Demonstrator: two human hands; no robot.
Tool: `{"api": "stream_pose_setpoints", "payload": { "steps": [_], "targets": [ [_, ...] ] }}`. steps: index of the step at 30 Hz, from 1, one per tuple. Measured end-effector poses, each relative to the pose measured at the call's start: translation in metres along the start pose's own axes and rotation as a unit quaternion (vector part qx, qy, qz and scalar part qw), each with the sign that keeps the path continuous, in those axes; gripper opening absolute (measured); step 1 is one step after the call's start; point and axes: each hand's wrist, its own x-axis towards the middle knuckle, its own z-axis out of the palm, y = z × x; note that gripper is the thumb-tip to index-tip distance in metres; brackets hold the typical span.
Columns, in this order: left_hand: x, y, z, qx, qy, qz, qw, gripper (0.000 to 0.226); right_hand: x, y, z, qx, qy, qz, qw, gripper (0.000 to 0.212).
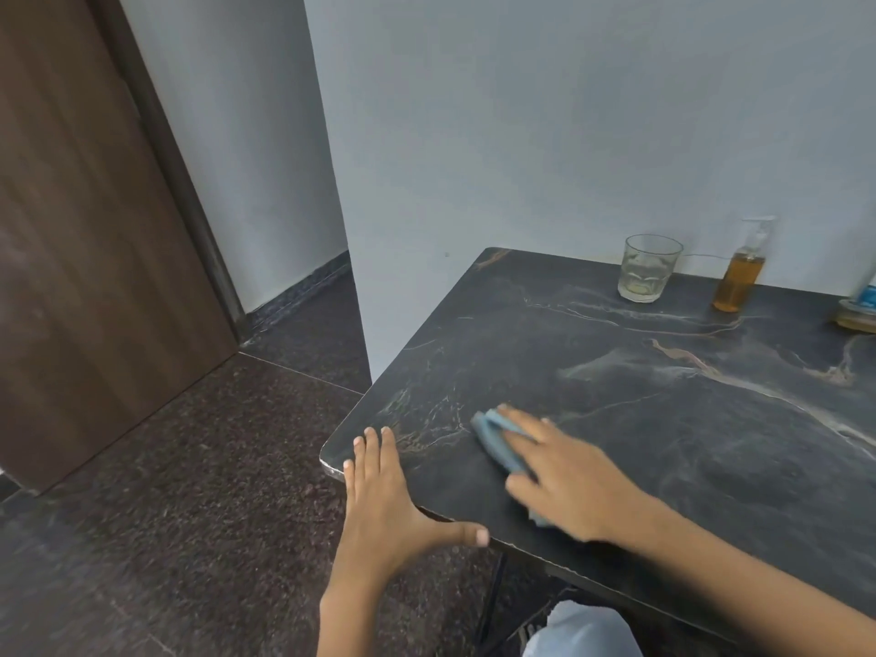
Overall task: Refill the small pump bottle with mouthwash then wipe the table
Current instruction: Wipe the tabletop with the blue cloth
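Right hand (564,476) is pressing a blue cloth (497,443) flat on the dark marbled table (663,419), fingers straight and slightly apart, near the table's 8 o'clock corner. Left hand (384,495) is resting on that corner edge, fingers straight and together, thumb splayed. Pump bottle (739,272) with amber liquid is standing upright at 1 o'clock by the pale wall (521,135); glass (647,267) just beside it at 12. Another bottle (860,305) is sitting cut off at 2 o'clock. Brown door (85,230) at 10 o'clock, dark speckled floor (189,490) below.
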Motion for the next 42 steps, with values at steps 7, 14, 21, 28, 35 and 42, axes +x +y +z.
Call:
{"api": "stream_pose_setpoints", "payload": {
  "steps": [7, 14, 21, 28, 35, 42],
  "targets": [
    [-0.007, -0.001, -0.002, -0.128, 0.054, 0.005, 0.99, 0.145, 0.116, -0.02, 0.002, 0.034, 0.005, 0.071, 0.997, 0.066],
    [-0.01, 0.001, 0.007, -0.281, 0.22, -0.009, 0.934, 0.111, 0.063, -0.076, 0.022, 0.055, -0.022, -0.209, 0.976, 0.058],
    [-0.009, 0.006, 0.014, -0.347, 0.251, -0.031, 0.903, 0.118, 0.072, -0.029, 0.008, 0.005, -0.005, -0.076, 0.997, 0.049],
    [-0.007, 0.019, 0.012, -0.418, 0.276, -0.044, 0.864, 0.129, 0.117, -0.109, 0.024, 0.05, -0.047, -0.189, 0.98, 0.05],
    [-0.01, 0.03, 0.025, -0.404, 0.289, -0.054, 0.866, 0.118, 0.033, -0.05, 0.012, 0.043, -0.04, -0.25, 0.966, 0.052],
    [-0.005, 0.048, 0.04, -0.323, 0.313, -0.083, 0.889, 0.08, 0.088, 0.053, -0.018, -0.023, -0.012, 0.077, 0.997, 0.049]
  ]
}}
